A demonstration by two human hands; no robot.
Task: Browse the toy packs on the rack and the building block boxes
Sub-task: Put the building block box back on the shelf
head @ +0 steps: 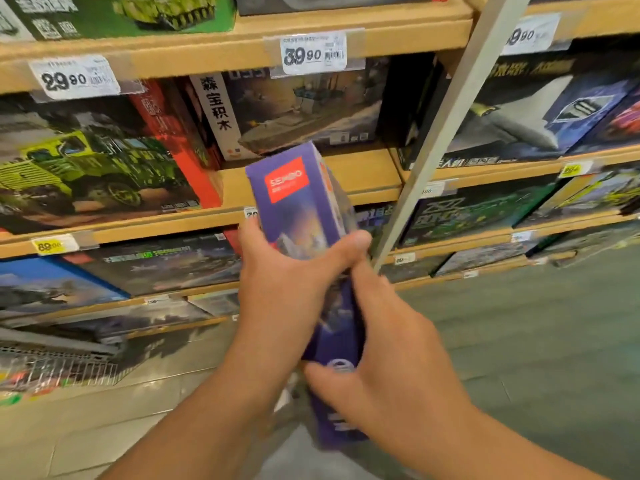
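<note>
Head view, sole record. Item in hand: one tall purple cardboard building block box (304,209) with a red brand square, held tilted in front of the tan wooden shelving (363,174), clear of it and touching no shelf. Left hand (294,275): wrapped round the box's middle, thumb across the front face. Right hand (384,344): clamped on the lower part, fingers curled under the bottom end; the two hands sit just beside each other on the one box. Stock behind: a green truck box (86,168) under a white price label (74,77), a dark ship-picture box (298,109), and a grey jet box (519,112) past the pale metal upright (450,126). Lower print on the held box is blurred, possibly from motion. Handling note: keep both grips firm, turn slowly to read each face, and steer the top edge wide of the upright.
</note>
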